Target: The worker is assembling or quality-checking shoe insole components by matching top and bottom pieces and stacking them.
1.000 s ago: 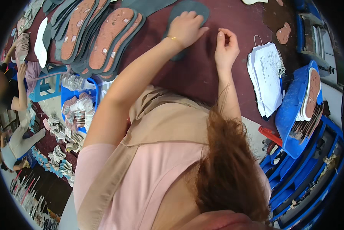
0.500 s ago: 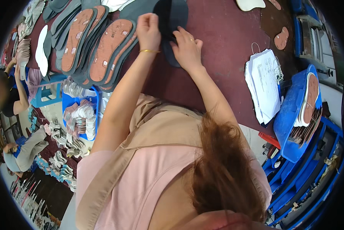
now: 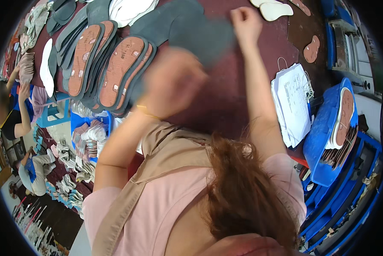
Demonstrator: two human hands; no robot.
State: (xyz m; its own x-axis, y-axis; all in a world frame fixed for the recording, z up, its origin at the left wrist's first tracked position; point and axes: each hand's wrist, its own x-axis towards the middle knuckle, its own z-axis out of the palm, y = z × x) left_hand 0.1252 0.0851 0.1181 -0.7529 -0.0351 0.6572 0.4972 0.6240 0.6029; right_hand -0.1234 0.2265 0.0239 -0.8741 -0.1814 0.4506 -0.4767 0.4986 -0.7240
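A dark grey insole-like piece (image 3: 204,40), blurred by motion, lies between my two hands over the maroon table. My left hand (image 3: 174,83) is at its near-left edge, so smeared that its fingers cannot be made out. Past the right edge of the piece, my right hand (image 3: 247,25) is closed with its fingers curled together; whatever is in them is hidden. Larger dark grey pieces (image 3: 157,23) lie flat behind. To the left are stacked grey insoles topped with reddish-brown ones (image 3: 122,70).
White insole shapes (image 3: 131,9) lie at the back, with cream ones (image 3: 277,10) farther right. Papers (image 3: 292,102) rest at the table's right edge, beside a blue bin (image 3: 317,149) of insoles. Another person's arm (image 3: 24,113) shows at far left, holding a stack of pieces.
My left hand has come nearer to me, toward the stacks. My right hand has moved right and away. The grey piece has shifted and now blurs between them.
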